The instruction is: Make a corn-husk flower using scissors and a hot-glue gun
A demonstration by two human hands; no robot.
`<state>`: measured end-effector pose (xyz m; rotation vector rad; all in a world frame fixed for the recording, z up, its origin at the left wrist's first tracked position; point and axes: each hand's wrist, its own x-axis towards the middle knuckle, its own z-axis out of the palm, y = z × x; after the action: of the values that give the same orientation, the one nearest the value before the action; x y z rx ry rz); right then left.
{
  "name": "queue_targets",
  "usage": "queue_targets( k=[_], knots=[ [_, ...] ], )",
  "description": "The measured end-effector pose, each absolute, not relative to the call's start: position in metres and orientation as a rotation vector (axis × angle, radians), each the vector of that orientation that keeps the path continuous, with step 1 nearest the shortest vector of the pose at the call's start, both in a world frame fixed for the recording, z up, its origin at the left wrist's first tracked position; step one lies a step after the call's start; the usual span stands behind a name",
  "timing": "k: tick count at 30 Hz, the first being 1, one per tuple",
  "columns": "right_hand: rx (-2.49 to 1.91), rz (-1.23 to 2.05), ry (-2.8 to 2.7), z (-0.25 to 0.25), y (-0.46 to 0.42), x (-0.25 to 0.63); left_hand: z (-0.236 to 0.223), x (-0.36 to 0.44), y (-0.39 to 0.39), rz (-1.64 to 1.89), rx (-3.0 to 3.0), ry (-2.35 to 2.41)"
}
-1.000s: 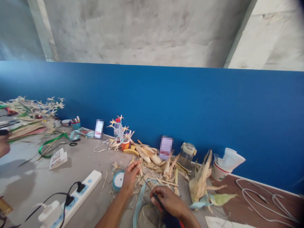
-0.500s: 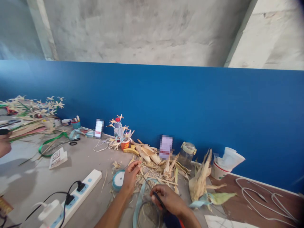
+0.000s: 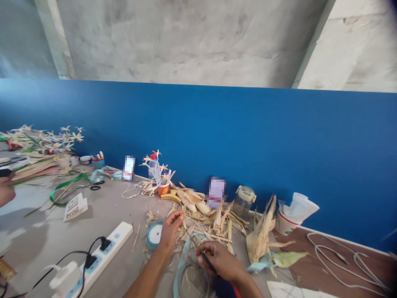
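Observation:
My left hand [image 3: 173,225] is closed in a pinch above the scraps, with thumb and fingertips together; what they hold is too small to make out. My right hand [image 3: 217,257], also closed, grips a black-handled tool [image 3: 208,262] whose thin shaft points up and left toward the left hand. Shredded pieces of dry corn husk [image 3: 201,225] lie beyond both hands. A roll of light blue ribbon [image 3: 154,235] lies left of my left hand. Below and between the forearms are a strip of light blue ribbon [image 3: 182,265] and a coil of wire [image 3: 195,282].
A white power strip [image 3: 119,238] with plugs lies at left. Behind the husks stand a phone [image 3: 216,192], a lidded jar [image 3: 245,200] and a paper cup [image 3: 285,223]. A yellow comb [image 3: 171,198] lies near a small flower pot [image 3: 163,189]. Another person's hand [image 3: 6,192] shows at far left.

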<state>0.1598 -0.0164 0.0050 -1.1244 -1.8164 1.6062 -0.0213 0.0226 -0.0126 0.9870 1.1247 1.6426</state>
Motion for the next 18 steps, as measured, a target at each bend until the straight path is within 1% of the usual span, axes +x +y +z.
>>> queue_targets(
  k=[14, 18],
  knots=[
    [-1.117, 1.589, -1.866, 0.011, -0.018, 0.161, -0.010, -0.020, 0.022, 1.640, 0.973, 1.118],
    [-1.208, 1.527, -1.885, 0.018, -0.020, 0.159, -0.012, -0.020, 0.023, 1.656, 0.924, 1.109]
  ],
)
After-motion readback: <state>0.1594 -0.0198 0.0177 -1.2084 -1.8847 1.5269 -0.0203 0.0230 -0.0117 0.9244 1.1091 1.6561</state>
